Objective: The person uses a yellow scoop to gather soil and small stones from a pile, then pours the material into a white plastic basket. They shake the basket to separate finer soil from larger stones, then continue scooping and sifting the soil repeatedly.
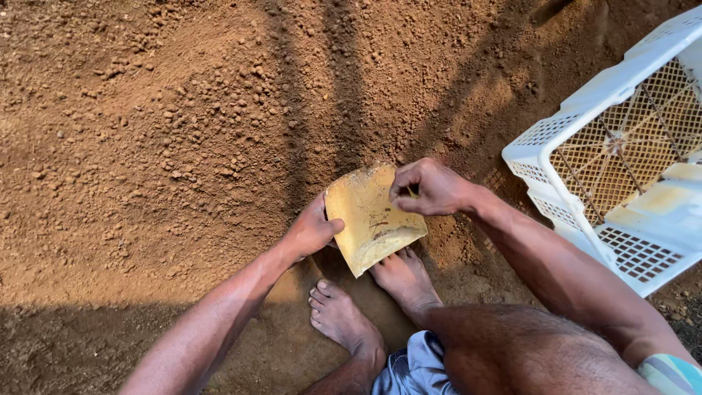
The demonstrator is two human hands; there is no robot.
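Yellow bag [371, 216] — just above the bare feet [365, 300], over loose soil [146, 146] | left hand [311, 232] closed on its left edge, right hand [431, 186] pinching its top corner | looks light, limp, dusty — best held at the edges | white crate [621, 168] to its right

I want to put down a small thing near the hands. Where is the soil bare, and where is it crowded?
Bare soil spreads left of and beyond the left hand. Crowded: both hands hold the yellow flat piece, right hand on its top edge, bare feet just below it, white crate at right.
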